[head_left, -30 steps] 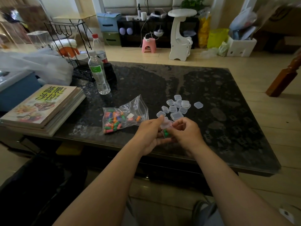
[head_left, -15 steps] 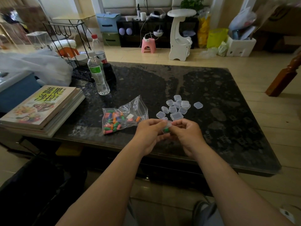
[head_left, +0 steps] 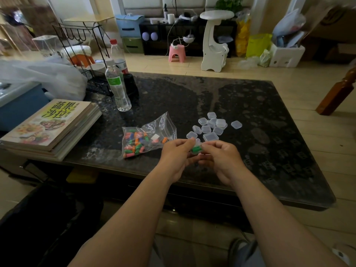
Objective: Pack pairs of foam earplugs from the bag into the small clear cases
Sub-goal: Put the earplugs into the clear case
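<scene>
Over the near edge of the dark counter [head_left: 260, 105], the left hand [head_left: 177, 156] and right hand [head_left: 221, 160] meet, the fingers [head_left: 185, 144] of both pinching a small clear case [head_left: 195, 152] with green earplugs [head_left: 196, 149] inside. Just left of them the bag [head_left: 148, 132] of coloured earplugs lies flat. Beyond the hands sits a cluster of clear cases [head_left: 211, 128], one lying apart to the right.

Dark table [head_left: 240, 105]: earplug bag [head_left: 146, 138], clear cases [head_left: 211, 127], bottle [head_left: 117, 89], books [head_left: 52, 128].
</scene>
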Tool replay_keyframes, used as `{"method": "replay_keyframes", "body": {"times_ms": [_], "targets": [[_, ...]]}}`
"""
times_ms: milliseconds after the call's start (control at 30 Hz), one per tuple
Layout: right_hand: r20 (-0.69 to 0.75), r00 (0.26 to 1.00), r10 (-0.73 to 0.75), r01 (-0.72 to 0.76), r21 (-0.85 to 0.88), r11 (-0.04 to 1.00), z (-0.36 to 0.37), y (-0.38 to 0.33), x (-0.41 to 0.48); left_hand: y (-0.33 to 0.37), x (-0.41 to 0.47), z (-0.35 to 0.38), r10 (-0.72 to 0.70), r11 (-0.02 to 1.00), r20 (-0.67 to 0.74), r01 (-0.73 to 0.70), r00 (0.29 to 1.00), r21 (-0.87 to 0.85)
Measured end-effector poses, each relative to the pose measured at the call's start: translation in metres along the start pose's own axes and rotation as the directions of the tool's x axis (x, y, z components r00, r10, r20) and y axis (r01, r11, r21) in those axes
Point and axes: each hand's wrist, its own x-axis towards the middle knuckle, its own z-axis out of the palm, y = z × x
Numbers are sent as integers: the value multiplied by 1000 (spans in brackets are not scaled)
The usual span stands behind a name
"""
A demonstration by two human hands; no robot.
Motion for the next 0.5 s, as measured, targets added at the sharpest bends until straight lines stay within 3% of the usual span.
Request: {"method": "replay_keyframes", "body": {"times_ms": [167, 500], "targets": [[21, 994, 109, -109, 9, 994, 0, -5, 0, -1, 2, -3, 42, 987, -8, -40, 999, 158], [64, 996, 54, -52, -42, 998, -5, -4, 4, -1, 11, -6, 60, 973, 0, -58, 998, 222]]}}
